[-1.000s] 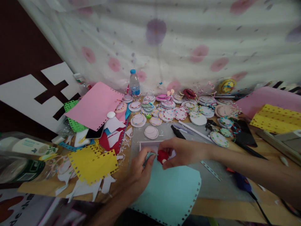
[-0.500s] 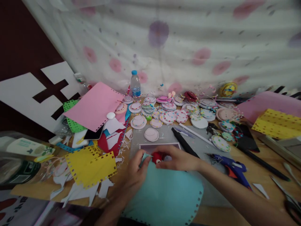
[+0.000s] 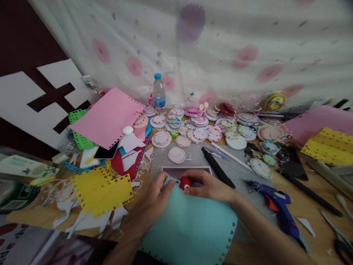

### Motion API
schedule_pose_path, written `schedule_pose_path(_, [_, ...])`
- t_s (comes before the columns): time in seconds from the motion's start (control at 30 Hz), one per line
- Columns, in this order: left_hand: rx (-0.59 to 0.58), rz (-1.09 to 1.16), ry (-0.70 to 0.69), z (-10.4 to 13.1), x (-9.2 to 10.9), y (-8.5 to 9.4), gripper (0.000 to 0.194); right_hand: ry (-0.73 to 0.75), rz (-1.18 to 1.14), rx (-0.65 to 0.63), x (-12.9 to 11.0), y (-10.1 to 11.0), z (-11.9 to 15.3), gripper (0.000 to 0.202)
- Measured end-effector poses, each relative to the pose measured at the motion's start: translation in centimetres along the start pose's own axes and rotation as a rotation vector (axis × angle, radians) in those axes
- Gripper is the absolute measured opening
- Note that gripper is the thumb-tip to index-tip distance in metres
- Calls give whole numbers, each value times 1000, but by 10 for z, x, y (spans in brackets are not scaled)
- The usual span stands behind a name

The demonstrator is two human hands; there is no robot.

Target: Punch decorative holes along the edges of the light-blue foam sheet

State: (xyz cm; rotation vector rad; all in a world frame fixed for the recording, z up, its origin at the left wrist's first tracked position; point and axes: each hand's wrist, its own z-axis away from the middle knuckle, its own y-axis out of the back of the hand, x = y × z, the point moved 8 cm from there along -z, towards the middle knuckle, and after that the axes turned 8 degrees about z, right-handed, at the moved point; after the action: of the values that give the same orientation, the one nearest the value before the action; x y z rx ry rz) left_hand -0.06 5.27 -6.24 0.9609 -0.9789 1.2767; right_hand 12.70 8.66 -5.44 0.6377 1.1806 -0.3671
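A turquoise sheet (image 3: pixel 198 221) lies in front of me, with small punched holes along its edges. My left hand (image 3: pixel 158 198) pinches its upper left corner between thumb and fingers. Around a small red hole punch (image 3: pixel 185 183), my right hand (image 3: pixel 208 186) has its fingers closed. The punch sits at the sheet's top edge, just right of my left thumb; its jaws are hidden. Behind both hands is a shallow box (image 3: pixel 187 168) with a pale rim, partly covered by the sheet.
Several decorated round paper pieces (image 3: pixel 197 134) crowd the back beside a water bottle (image 3: pixel 159 94). To the right lie a blue glue gun (image 3: pixel 275 200), a black pen (image 3: pixel 217 167) and scissors (image 3: pixel 338 235). Punched yellow paper (image 3: pixel 106 191) and a pink sheet (image 3: pixel 110 117) are on the left.
The sheet's upper left corner, bent up before, now lies flatter under my left thumb. The red punch stays at the top edge in my right hand. The camera view has shifted slightly.
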Motion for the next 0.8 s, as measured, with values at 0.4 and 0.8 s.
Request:
schedule_pose_path(0.4, [0, -137, -28, 7, 9, -3, 22, 6, -55, -79, 2, -3, 0, 46])
schedule_pose_path(0.8, [24, -80, -85, 12, 12, -5, 25, 1, 118, -104, -18, 2, 8, 35])
